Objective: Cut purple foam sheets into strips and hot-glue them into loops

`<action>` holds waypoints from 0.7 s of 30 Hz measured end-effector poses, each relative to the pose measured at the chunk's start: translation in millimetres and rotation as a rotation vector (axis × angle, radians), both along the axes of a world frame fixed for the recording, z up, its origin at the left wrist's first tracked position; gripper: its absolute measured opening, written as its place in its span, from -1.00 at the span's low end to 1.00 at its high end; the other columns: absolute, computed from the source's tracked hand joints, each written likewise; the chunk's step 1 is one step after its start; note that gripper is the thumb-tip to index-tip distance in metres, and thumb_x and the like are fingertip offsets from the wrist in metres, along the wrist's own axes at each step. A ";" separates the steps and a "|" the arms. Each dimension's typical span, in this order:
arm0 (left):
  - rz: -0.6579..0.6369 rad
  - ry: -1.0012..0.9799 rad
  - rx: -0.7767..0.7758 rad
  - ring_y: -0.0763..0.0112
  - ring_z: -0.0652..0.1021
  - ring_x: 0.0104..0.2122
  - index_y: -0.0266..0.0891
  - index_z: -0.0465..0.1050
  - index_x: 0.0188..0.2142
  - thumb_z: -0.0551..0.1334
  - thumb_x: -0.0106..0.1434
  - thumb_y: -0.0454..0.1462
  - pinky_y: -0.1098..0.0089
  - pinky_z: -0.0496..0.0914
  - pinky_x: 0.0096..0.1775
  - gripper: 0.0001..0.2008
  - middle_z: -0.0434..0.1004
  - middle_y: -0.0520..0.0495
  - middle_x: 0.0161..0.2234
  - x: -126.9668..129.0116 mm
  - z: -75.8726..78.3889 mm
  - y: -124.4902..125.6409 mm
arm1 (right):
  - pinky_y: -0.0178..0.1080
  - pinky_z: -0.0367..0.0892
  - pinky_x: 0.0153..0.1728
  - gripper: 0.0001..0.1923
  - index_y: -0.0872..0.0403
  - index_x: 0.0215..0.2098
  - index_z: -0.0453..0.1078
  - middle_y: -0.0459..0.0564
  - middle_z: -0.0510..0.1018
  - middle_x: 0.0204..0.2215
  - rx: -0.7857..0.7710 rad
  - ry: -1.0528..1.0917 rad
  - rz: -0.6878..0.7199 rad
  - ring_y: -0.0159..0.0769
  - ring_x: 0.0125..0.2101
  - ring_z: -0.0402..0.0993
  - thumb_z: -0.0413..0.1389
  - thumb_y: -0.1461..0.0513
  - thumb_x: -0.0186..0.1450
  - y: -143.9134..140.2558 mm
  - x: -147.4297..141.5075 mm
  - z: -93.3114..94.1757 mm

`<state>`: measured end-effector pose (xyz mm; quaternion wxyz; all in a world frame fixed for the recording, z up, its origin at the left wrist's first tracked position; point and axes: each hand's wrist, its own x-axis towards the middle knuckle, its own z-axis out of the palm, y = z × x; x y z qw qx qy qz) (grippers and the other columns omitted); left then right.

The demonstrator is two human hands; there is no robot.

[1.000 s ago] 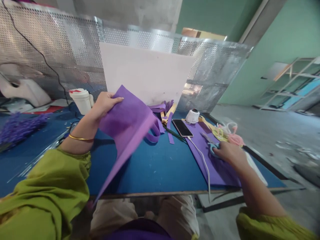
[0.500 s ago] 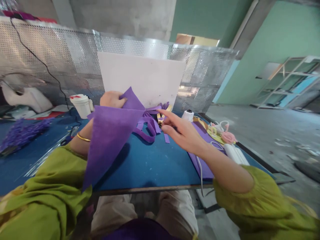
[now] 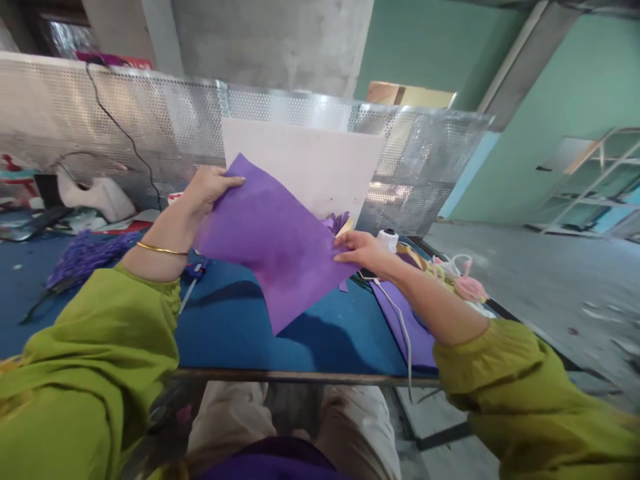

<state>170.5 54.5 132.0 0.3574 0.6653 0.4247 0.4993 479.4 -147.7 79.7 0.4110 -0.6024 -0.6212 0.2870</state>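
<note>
I hold a purple felt sheet (image 3: pixel 273 240) up over the blue table (image 3: pixel 240 333), spread between both hands. My left hand (image 3: pixel 207 190) pinches its upper left corner. My right hand (image 3: pixel 363 250) grips its right edge. The sheet hides part of the table behind it. Both arms wear green sleeves, and a gold bangle (image 3: pixel 163 250) sits on my left wrist.
A white board (image 3: pixel 320 163) leans against a perforated metal screen (image 3: pixel 150 127). More purple felt (image 3: pixel 407 327), a white cable (image 3: pixel 400 320), a thread spool (image 3: pixel 387 239) and pink and yellow bits (image 3: pixel 463 283) lie at right. A purple fringe pile (image 3: pixel 85 257) lies left.
My right hand left the scissors at the right, came across and took the sheet's right edge. The sheet, first hanging from my left hand, is now lifted and stretched flat.
</note>
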 end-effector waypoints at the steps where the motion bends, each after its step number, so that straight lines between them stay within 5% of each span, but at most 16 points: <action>1: -0.022 -0.075 -0.039 0.27 0.57 -0.41 -0.27 0.61 -0.20 0.41 -0.05 -0.17 0.38 0.47 -0.41 -0.61 0.61 -0.06 -0.41 -2.5 -3.5 1.9 | -0.35 0.34 -0.52 -0.53 0.09 -0.26 0.51 -0.19 0.52 -0.57 -0.001 0.094 -0.075 -0.39 -0.55 0.42 0.42 0.20 -0.17 -2.6 2.4 -9.7; 6: -0.094 -0.213 -0.020 0.34 0.58 -0.38 -0.32 0.61 -0.20 0.44 -0.03 -0.21 0.37 0.53 -0.31 -0.63 0.65 -0.10 -0.32 -8.4 -13.9 -3.2 | -0.20 0.43 -0.41 -0.69 0.14 -0.41 0.53 -0.03 0.61 -0.49 0.038 0.185 -0.210 -0.26 -0.48 0.51 0.35 0.19 -0.14 -9.3 18.5 -24.5; 8: -0.162 -0.251 0.099 0.41 0.57 -0.33 -0.34 0.61 -0.19 0.44 0.00 -0.23 0.38 0.51 -0.18 -0.64 0.66 -0.05 -0.27 -13.0 -11.9 -11.0 | -0.20 0.43 -0.30 -0.77 0.10 -0.39 0.54 -0.06 0.62 -0.44 0.232 0.106 -0.312 -0.26 -0.40 0.51 0.29 0.18 -0.03 -14.0 27.6 -11.7; 11: -0.231 -0.248 0.286 0.44 0.55 -0.26 -0.38 0.60 -0.20 0.45 0.01 -0.27 0.33 0.45 -0.01 -0.65 0.66 0.00 -0.23 -26.8 -8.2 -26.7 | -0.15 0.41 -0.19 -0.82 0.03 -0.27 0.60 -0.03 0.63 -0.32 0.673 -0.247 -0.458 -0.20 -0.28 0.52 0.20 0.18 0.18 -35.6 35.1 11.7; 13: -0.212 -0.176 0.342 0.40 0.55 -0.25 -0.37 0.61 -0.20 0.46 -0.02 -0.28 0.25 0.44 0.02 -0.65 0.67 0.00 -0.24 -42.2 -10.6 -38.8 | -0.16 0.39 -0.20 -0.81 0.00 -0.21 0.61 -0.01 0.61 -0.31 0.812 -0.493 -0.463 -0.21 -0.28 0.52 0.16 0.17 0.29 -60.0 34.1 17.6; 15: -0.197 -0.007 0.385 0.33 0.57 -0.24 -0.30 0.64 -0.25 0.47 -0.03 -0.28 0.20 0.41 0.04 -0.70 0.68 0.00 -0.26 -62.1 -20.8 -51.3 | -0.18 0.39 -0.24 -0.79 -0.03 -0.19 0.61 0.01 0.62 -0.30 0.774 -0.737 -0.350 -0.22 -0.29 0.53 0.11 0.19 0.35 -87.9 30.0 9.3; 17: -0.369 0.272 0.397 0.23 0.59 -0.12 -0.18 0.67 -0.35 0.40 0.09 -0.22 0.18 0.34 0.13 -0.87 0.69 0.00 -0.23 -84.0 -40.2 -63.0 | -0.24 0.37 -0.33 -0.77 -0.04 -0.20 0.61 0.01 0.64 -0.31 0.715 -0.908 -0.127 -0.26 -0.33 0.54 0.08 0.25 0.37 -113.6 24.4 -12.6; 21: -0.520 0.571 0.346 0.22 0.60 -0.10 0.06 0.68 -0.31 0.30 0.16 -0.23 0.21 0.38 0.06 -0.84 0.71 0.04 -0.20 -116.8 -100.3 -80.6 | -0.27 0.35 -0.34 -0.66 -0.01 -0.12 0.57 0.03 0.64 -0.32 0.557 -1.056 0.234 -0.28 -0.35 0.53 -0.05 0.34 0.40 -144.4 9.7 -69.6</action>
